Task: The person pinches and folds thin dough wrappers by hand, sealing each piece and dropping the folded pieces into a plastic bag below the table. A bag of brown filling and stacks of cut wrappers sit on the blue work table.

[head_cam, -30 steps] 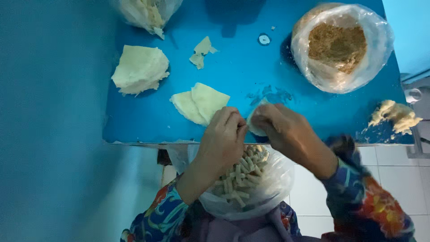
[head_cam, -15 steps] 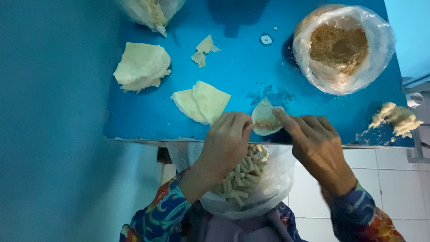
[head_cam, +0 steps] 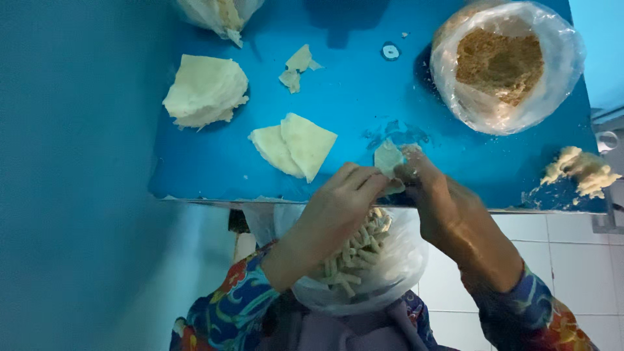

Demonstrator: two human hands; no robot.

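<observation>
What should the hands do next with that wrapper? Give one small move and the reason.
Probably roll the wrapper shut. Both the left hand and the right hand pinch it at the blue table edge, and it still looks partly open. The bag of rolled pieces in the lap suggests finished ones go there.

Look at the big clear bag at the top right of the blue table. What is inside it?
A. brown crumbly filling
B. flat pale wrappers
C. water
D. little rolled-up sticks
A: the clear bag at the table's far right corner is open and holds a heap of brown crumbly filling, while the flat pale wrappers lie bare on the blue table.
</observation>
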